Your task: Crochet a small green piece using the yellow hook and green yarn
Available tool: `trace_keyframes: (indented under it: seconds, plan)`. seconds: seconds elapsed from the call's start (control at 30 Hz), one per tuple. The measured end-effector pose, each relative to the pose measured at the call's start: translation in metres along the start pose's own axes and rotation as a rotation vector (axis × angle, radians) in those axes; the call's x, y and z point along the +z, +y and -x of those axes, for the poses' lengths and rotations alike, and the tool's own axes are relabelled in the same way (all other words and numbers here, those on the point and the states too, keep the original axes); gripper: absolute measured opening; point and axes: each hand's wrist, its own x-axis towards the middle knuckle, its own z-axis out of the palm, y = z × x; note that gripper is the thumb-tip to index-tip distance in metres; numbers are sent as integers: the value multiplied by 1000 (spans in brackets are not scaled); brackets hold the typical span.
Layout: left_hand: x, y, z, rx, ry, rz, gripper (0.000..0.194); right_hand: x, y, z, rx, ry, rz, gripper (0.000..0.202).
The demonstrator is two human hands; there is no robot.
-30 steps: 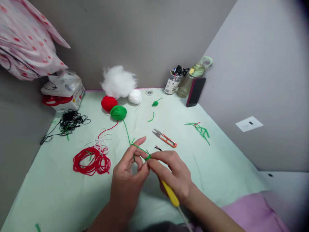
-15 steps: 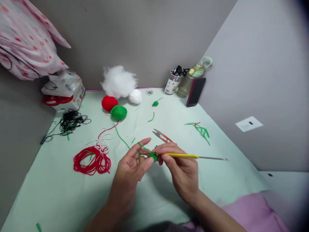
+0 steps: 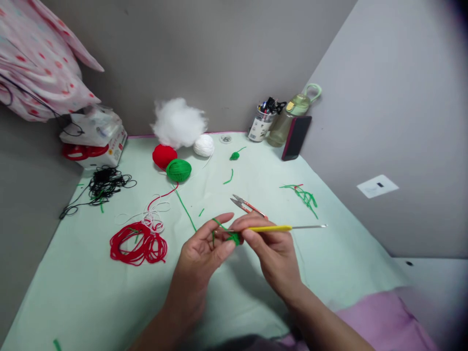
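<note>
My left hand (image 3: 203, 251) pinches a small green crochet piece (image 3: 234, 237) between thumb and fingers, with green yarn looped over its raised index finger. That strand (image 3: 185, 208) runs back to the green yarn ball (image 3: 179, 170). Closed around a crochet hook with a yellow handle (image 3: 272, 228), my right hand (image 3: 272, 251) is right beside the left. The hook's near tip meets the green piece, partly hidden by fingers; its other metal end points right. Just beyond my right hand lie thread snips (image 3: 248, 205) with orange handles.
Red yarn (image 3: 139, 243) lies coiled on the left, near tangled black yarn (image 3: 107, 183). At the back are white stuffing (image 3: 179, 122), a red ball (image 3: 164, 157) and a white ball (image 3: 204, 145). A pen cup (image 3: 261, 126), bottle (image 3: 285, 122) and phone (image 3: 297, 138) stand back right; green scraps (image 3: 302, 196) lie right.
The hook and my right hand have shifted a little to the left, and the hook's far end has risen slightly. My left hand still holds the green piece.
</note>
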Motion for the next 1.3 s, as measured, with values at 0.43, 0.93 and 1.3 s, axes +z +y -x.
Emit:
trace_keyframes:
  seconds: [0.43, 0.93, 1.3]
  plan:
    - [-4, 4, 1, 66, 64, -175, 38, -7, -3, 2, 85, -16, -131, 19]
    - [7, 2, 8, 293, 281, -401, 38, -7, -6, 10, -672, -272, 816, 31]
    - [1, 8, 4, 9, 20, -23, 47, -5, -2, 0, -79, -26, 12, 18]
